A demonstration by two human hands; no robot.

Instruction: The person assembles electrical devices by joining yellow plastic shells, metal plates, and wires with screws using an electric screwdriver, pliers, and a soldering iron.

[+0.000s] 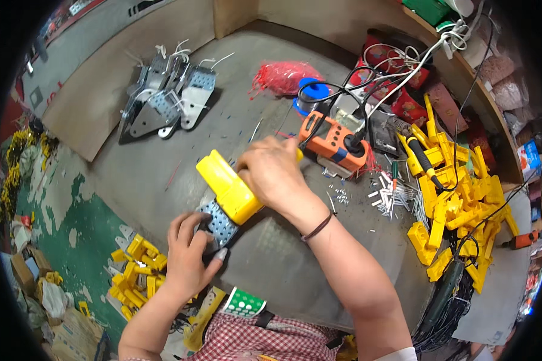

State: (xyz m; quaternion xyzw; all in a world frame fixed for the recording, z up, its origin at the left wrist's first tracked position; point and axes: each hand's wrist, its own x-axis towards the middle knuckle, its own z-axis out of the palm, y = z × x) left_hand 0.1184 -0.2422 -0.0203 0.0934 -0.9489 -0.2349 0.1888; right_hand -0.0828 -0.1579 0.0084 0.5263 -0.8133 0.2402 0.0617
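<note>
A yellow plastic housing [227,188] lies at a slant near the middle of the table, over one end of a perforated metal plate [221,227]. My left hand [188,249] grips the near end of the plate, thumb on one side and fingers on the other. My right hand [273,173] is closed at the housing's right side, knuckles up, and its fingertips are partly hidden. A small yellow tip [299,154] shows beyond those fingers; whether it belongs to the housing I cannot tell.
Metal brackets with white wires [168,99] stand at far left. An orange power strip [334,144], a blue spool [313,93] and a red net bag [286,77] sit behind. Yellow plastic parts [464,204] heap up at right, beside a soldering iron [423,159] and white tubes [391,195].
</note>
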